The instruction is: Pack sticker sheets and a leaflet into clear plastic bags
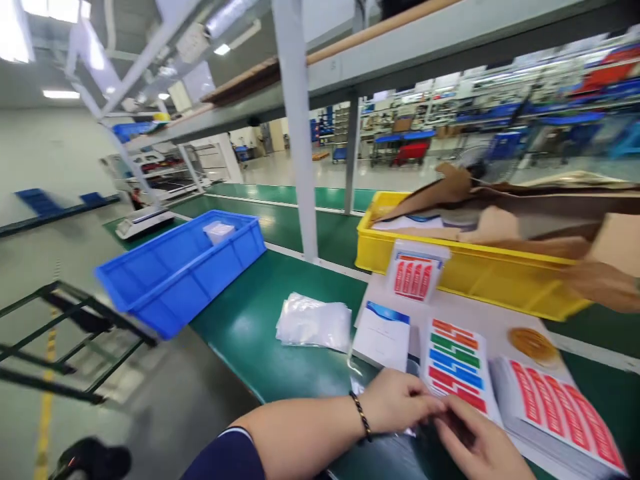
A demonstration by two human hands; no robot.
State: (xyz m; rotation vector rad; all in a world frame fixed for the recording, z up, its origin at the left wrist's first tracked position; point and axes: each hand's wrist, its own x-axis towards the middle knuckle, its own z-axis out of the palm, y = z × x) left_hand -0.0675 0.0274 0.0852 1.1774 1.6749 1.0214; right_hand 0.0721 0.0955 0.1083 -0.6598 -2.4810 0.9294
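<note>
My left hand (pixel 397 403), with a dark beaded bracelet at its wrist, is closed, fingertips pinched together. My right hand (pixel 483 440) meets it, fingers curled and thumb near the left fingertips. Whatever lies between them is hidden. Clear plastic film (pixel 397 457) shows beneath the hands, blurred. Just beyond is a stack of white booklets (pixel 383 337) with a blue top band. Close to the right hand lie a sheet of orange, green, blue and red stickers (pixel 455 363) and a thick stack of red-printed sheets (pixel 560 413). A pile of clear plastic bags (pixel 315 322) lies farther left.
A blue bin (pixel 185 267) at left holds a small white pack. The yellow bin (pixel 470 273) at right contains brown paper and cardboard. Before it stands a bagged pack of red stickers (pixel 414 272); rubber bands (pixel 533 343) lie nearby. A white post (pixel 299 133) rises from the green bench (pixel 240 320).
</note>
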